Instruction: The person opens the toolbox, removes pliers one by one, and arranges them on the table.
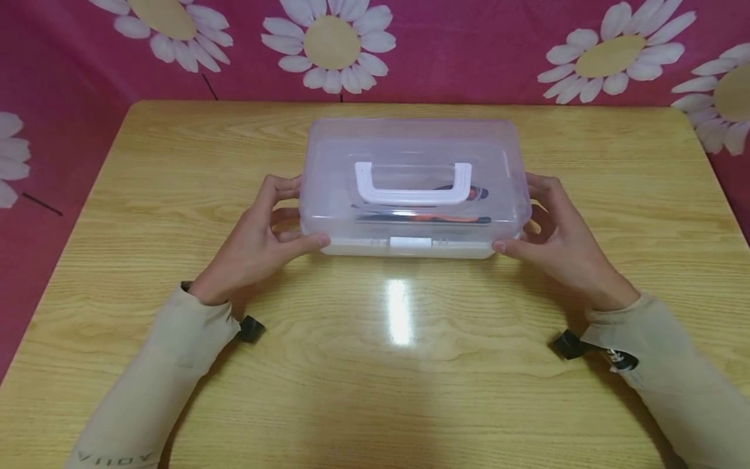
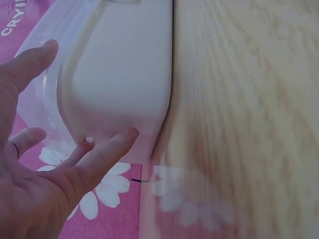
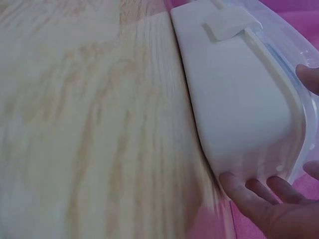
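A plastic storage box (image 1: 410,144) with a see-through lid and a white base is at the far middle of the table. Its white carry handle (image 1: 413,195) lies folded down, and the front latch (image 1: 410,242) sits against the base. Through the lid show slim dark and orange objects (image 1: 451,219), too blurred to name. My left hand (image 1: 252,234) holds the left end, thumb at the front corner and fingers along the side. At the opposite end, my right hand (image 1: 559,241) grips likewise. Fingertips (image 3: 230,181) touch the white base (image 3: 239,104) low down in the right wrist view.
The wood-grain table (image 1: 398,404) extends on all sides of the box. Behind it hangs a pink cloth (image 1: 469,52) printed with large white daisies. A small black device (image 1: 252,329) is on the left wrist, and another black device (image 1: 568,345) on the right.
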The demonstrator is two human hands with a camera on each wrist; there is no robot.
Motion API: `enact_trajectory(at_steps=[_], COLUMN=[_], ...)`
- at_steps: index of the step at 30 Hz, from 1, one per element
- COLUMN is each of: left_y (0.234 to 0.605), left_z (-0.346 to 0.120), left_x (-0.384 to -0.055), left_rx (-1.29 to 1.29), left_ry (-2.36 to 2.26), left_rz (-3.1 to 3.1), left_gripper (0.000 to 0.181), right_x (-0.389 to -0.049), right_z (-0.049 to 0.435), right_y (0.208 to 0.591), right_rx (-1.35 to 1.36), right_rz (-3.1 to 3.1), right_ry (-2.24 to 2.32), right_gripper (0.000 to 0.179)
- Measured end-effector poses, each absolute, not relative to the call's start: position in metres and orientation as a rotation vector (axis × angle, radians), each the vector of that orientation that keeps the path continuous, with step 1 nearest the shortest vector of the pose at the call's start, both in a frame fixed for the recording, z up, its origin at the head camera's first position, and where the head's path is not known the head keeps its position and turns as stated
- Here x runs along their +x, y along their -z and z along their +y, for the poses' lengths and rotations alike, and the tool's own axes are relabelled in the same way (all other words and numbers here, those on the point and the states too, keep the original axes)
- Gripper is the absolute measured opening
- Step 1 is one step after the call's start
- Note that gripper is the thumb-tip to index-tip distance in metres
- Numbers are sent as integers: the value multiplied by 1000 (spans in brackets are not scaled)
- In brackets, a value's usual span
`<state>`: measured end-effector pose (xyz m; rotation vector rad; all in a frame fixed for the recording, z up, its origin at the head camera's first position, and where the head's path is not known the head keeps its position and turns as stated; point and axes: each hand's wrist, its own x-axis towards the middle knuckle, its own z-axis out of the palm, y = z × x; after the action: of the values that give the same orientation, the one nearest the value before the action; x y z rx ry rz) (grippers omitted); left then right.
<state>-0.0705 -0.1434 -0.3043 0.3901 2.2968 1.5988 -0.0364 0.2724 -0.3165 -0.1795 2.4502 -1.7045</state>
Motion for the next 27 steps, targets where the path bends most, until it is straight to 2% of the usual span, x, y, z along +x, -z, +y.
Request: enact_trajectory(at_steps=[9,15,23,27], left_y=[298,296,298,296], left_z=[-150,-151,-148,-146], left_x=[-73,-80,-98,-105], left_rx=[384,442,623,715], left_ry=[-1482,-1472,-1531,-1515], left_rz=[2342,2390,2430,2427], left_gripper=[78,96,116,124], right_x=[-36,-39,-42,-45], right_z=[271,271,266,264], right_y=[314,313,304,297], right_rx=[-191,-201,-342,-378], right_rz=[2488,2531,2347,2368], right_ry=[1643,1672,2077,2082], right_gripper=[97,100,98,99])
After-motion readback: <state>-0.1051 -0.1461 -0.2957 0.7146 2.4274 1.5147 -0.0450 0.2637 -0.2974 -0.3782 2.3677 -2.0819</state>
